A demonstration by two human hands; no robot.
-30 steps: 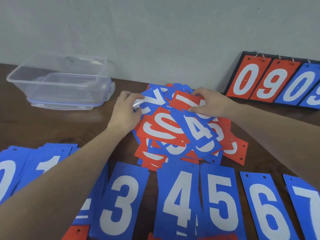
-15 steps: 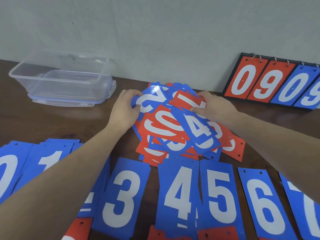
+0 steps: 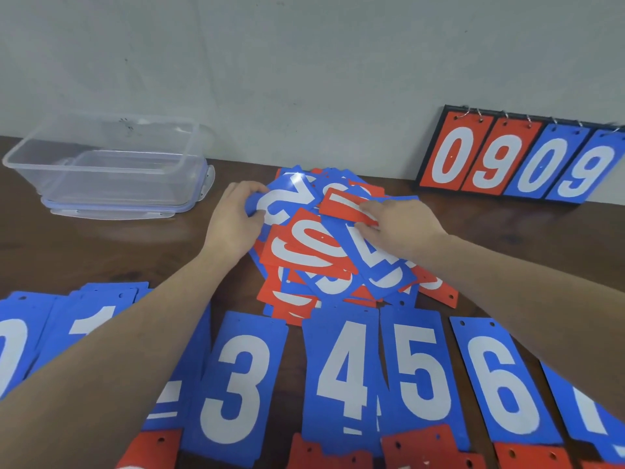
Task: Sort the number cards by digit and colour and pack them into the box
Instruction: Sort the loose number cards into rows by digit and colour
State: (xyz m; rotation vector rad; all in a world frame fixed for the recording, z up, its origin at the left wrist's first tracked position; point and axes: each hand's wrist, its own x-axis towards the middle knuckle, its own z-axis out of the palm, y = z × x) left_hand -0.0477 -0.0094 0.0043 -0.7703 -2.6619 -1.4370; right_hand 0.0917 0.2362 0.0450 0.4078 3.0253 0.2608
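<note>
A loose heap of red and blue number cards lies mid-table. My left hand pinches the left edge of a blue card on top of the heap. My right hand grips a red card at the heap's top right, thumb under it. Sorted blue piles run along the near edge: 0, 1, 3, 4, 5, 6, 7. My left forearm covers most of the 2 pile. The clear plastic box stands empty at the back left.
A flip scoreboard showing 0909 leans on the wall at the back right. Red card tops peek out along the bottom edge. The box sits on its lid. Bare brown tabletop lies between box and piles.
My right hand has slid forward over the red card and now holds it between fingers and thumb. My left hand stays on the blue card's edge. The heap barely shifted.
</note>
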